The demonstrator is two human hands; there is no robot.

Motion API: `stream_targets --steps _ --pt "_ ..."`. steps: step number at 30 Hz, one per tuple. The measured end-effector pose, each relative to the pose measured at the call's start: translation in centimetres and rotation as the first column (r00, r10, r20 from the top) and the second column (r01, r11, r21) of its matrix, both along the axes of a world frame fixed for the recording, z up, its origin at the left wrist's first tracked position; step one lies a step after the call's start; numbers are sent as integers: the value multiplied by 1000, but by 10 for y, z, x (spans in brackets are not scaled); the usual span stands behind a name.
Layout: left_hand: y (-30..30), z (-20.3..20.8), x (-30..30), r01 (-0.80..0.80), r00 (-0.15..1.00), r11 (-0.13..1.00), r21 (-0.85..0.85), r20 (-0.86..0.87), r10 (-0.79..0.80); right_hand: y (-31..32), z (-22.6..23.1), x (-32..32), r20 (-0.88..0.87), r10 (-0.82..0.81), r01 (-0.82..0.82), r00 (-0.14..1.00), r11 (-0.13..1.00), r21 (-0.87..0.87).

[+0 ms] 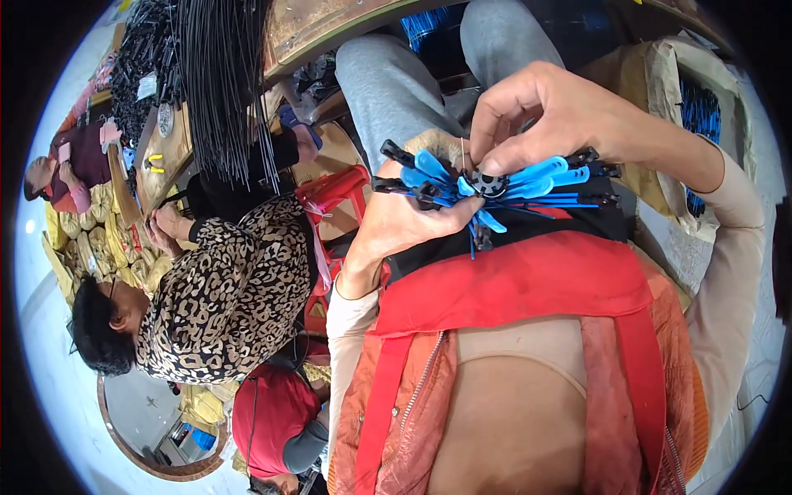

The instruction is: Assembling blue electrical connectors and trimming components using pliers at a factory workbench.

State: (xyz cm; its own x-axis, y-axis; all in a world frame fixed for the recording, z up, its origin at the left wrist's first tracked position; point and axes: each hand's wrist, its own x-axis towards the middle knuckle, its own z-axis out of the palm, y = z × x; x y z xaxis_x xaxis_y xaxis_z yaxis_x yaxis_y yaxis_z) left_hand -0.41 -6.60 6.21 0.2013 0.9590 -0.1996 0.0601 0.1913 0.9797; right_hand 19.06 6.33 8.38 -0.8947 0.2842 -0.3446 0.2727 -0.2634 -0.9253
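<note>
In front of my lap is a bundle of blue and black plastic rods point(540, 196) with flat blue loop-shaped pieces point(540, 175) and black end pieces fanning out to both sides. A round black hub point(488, 183) with small holes sits at its middle. My left hand point(404, 227) is closed round the bundle from the left, its thumb lying just under the hub. From the upper right comes my right hand point(540, 120), with thumb and forefinger pinched at the hub's top edge. The other fingers of that hand curl behind and are partly hidden.
A wooden table point(318, 29) stands beyond my knees, with long black rods point(223, 82) hanging over its side. An open sack point(660, 91) holding blue rods is at the right. To the left, a person in a leopard-print top point(231, 289) sits near a red stool point(351, 194).
</note>
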Motion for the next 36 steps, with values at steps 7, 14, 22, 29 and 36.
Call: stream_targets --steps 7,14,22,29,36 --pt "7 -9 0 -14 1000 999 -51 -21 13 10 -3 -2 2 -1 1 1000 997 -75" --pt "4 -27 -19 218 970 927 305 -172 -172 23 -35 0 -370 122 -177 921 977 -118" --pt "-14 -10 7 -164 959 986 33 -229 168 -63 -61 0 -472 -383 500 794 854 147" --pt "-11 -35 -55 380 839 922 76 391 -379 -78 -61 9 -576 -360 517 734 846 130" --pt "29 -36 -38 476 844 878 -49 305 -440 -80 -69 15 -560 -372 523 740 842 133"
